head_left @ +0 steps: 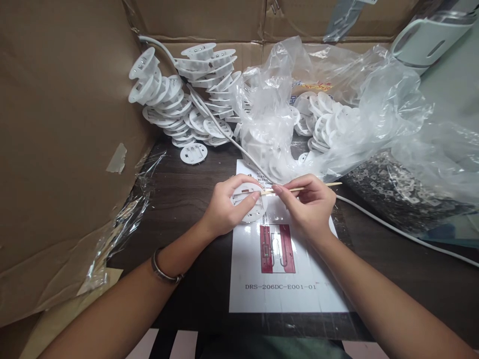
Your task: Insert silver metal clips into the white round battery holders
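Note:
My left hand (229, 205) grips a round white plastic disc (250, 212) by its left side, thumb across its face and fingers behind the rim. The disc has slots and small openings. Between the fingers and thumb of my right hand (312, 202) is a thin pale wooden stick (299, 189), held nearly level. Its left tip meets the right part of the disc, close to my left thumb. Both hands are over a printed sheet (243, 269) with a red picture and the text DRS-206DC-E001-01.
Stacked white discs (179, 112) lean at the back left, with a single disc (193, 153) before them. A clear plastic bag (377, 114) holds more discs. Small metal pieces (396, 189) lie in plastic at right. A white cable (224, 132) crosses the table. Cardboard (67, 124) walls the left.

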Motion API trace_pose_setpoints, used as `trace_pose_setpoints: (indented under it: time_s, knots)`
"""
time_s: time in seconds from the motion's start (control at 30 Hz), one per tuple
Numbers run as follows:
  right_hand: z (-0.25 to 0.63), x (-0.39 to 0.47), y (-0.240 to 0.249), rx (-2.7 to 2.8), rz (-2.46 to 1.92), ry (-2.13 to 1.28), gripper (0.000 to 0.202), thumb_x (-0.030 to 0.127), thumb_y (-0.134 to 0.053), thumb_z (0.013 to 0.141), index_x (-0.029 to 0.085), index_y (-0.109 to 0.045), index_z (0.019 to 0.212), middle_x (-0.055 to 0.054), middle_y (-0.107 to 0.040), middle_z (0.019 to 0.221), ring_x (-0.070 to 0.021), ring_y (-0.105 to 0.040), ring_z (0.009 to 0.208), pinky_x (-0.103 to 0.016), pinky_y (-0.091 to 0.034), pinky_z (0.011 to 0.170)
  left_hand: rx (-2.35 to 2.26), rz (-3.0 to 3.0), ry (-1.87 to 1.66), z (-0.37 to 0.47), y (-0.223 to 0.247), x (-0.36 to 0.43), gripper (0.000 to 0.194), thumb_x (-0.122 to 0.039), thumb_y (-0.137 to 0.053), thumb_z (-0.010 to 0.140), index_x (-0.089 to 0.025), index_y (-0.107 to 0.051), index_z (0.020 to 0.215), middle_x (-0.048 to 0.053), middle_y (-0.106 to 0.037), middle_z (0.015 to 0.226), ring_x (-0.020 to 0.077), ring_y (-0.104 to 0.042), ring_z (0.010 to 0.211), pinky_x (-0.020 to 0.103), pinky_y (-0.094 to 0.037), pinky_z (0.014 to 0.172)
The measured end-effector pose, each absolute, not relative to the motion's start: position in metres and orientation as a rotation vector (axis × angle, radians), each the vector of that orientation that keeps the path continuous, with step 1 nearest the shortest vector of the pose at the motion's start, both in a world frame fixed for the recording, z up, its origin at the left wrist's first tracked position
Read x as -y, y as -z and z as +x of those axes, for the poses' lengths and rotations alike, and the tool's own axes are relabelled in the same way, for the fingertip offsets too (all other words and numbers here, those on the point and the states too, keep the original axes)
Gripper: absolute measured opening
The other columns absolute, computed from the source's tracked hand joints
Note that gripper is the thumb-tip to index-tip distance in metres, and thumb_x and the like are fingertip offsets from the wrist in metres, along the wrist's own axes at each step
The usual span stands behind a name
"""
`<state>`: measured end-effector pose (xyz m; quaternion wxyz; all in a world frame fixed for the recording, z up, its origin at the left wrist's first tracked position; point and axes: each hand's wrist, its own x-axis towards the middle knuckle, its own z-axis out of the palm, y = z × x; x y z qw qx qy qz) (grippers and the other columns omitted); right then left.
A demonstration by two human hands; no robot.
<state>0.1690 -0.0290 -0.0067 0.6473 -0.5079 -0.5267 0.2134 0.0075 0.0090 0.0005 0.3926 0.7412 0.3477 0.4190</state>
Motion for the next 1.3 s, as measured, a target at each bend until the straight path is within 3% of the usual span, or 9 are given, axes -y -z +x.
trace_pose_setpoints:
  time_s: [0.37,0.67,1.03,1.3]
  knots:
    - [0.1694,0.0283,0.0095,1.292,-1.143,-0.404,0.018,0.015,-0.076,0.072,0.017,-0.059,0.066,0.006,-0.048,0.053,-0.0051,-0.043,0.048,-0.020,-0.035,0.046,-0.899,1.896,-1.064,0.0063,-0.0007,-0.0106,0.010,-0.021,-0.060,0.080,-0.017,-0.066,0.087,0.003,-0.070,0.084,0.0161,-0.065,0.076,0.028,-0.052,0.071]
    - [0.1648,0.0284,0.0149,1.239,-1.113,-0.549,0.022,0.015,-0.073,0.076,0.018,-0.054,0.066,0.008,-0.038,0.051,-0.0049,-0.037,0.047,-0.020,-0.033,0.048,-0.937,1.912,-1.039,0.0062,-0.0005,-0.0093,0.007,-0.021,-0.060,0.078,-0.015,-0.065,0.079,0.002,-0.066,0.071,0.0132,-0.059,0.061,0.025,-0.047,0.057]
    - [0.1608,0.0285,0.0157,1.197,-1.163,-0.610,0.023,0.021,-0.073,0.076,0.018,-0.053,0.066,0.008,-0.043,0.049,-0.0060,-0.039,0.045,-0.021,-0.033,0.045,-0.954,1.906,-1.037,0.0052,-0.0005,-0.0090,0.007,-0.020,-0.060,0.078,-0.014,-0.064,0.078,0.001,-0.063,0.067,0.0117,-0.056,0.057,0.023,-0.043,0.052]
    - [0.1605,0.0316,0.0153,1.199,-1.211,-0.577,0.023,0.025,-0.072,0.077,0.019,-0.052,0.066,0.007,-0.044,0.049,-0.0069,-0.040,0.044,-0.022,-0.033,0.045,-0.945,1.985,-1.003,0.0058,-0.0016,-0.0110,0.006,-0.021,-0.058,0.079,-0.017,-0.062,0.080,0.000,-0.064,0.071,0.0135,-0.059,0.062,0.025,-0.046,0.059]
